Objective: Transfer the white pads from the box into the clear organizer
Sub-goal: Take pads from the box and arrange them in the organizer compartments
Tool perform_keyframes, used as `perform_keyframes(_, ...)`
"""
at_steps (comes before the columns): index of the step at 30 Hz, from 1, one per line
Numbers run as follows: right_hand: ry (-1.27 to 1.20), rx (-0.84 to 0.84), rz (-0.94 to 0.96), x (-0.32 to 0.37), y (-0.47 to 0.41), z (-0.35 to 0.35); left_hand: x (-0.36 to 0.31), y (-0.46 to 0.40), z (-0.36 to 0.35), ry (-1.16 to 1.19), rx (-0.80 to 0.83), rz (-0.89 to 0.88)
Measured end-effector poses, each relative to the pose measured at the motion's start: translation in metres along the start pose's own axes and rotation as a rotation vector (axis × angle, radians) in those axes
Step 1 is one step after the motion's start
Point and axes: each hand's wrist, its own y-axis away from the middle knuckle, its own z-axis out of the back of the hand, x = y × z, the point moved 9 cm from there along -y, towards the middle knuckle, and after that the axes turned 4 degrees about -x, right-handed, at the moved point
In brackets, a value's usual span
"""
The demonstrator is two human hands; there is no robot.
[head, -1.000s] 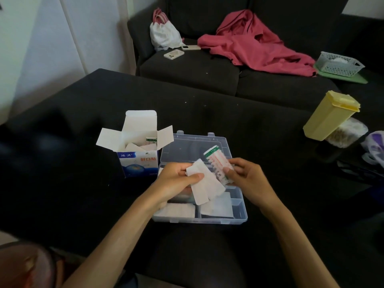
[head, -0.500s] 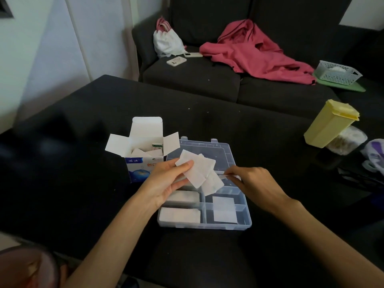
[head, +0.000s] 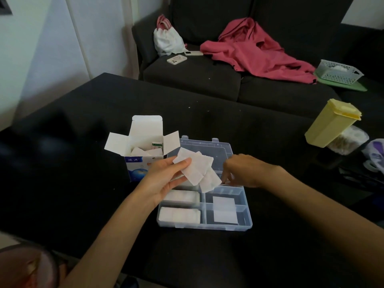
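My left hand (head: 166, 179) is raised over the far-left part of the clear organizer (head: 247, 223), palm turned up, thumb pressed down on a small fan of white pads (head: 196, 169) that I pinch against my fingers; the pads stick out to the right of the hand, overlapping one another, the lowest one drooping toward the organizer's middle divider. My right hand (head: 247, 171) sits just to the right of those pads, knuckles up, fingers curled downward with their tips at the rim of a rear compartment; whether they pinch anything I cannot tell, the tips being hidden from here. The hand and the held pads are close but I see no contact between them. The organizer lies on the black table (head: 83, 142) directly before me, lid open and laid back flat. Its two near-left compartments each hold a stack of white pads (head: 179, 215), lying flat; the near-right compartments hold a flat white sheet (head: 224, 209). The cardboard box (head: 143, 154) stands just beside the organizer's left rear corner, flaps spread open, more white pads and a green-printed packet visible inside. Further off: a yellow lidded container (head: 330, 125) tilted at the table's right edge, a pink garment (head: 255, 50) on the dark sofa.
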Motion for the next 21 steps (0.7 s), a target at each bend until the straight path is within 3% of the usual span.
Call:
perform_keyframes(5,0.035,0.271,-0.009,0.000,-0.011,-0.012,0.001,0.001,-0.001,-0.005,0.005,0.002)
perform_keyframes(16,-0.201,-0.089,-0.044,-0.024,-0.004,0.007,-0.001,-0.003,0.007,0.030,-0.023,0.010)
perform_keyframes(21,-0.248,-0.040,-0.062,-0.030,0.010,0.003,0.001,-0.007,0.009,0.055,-0.038,0.020)
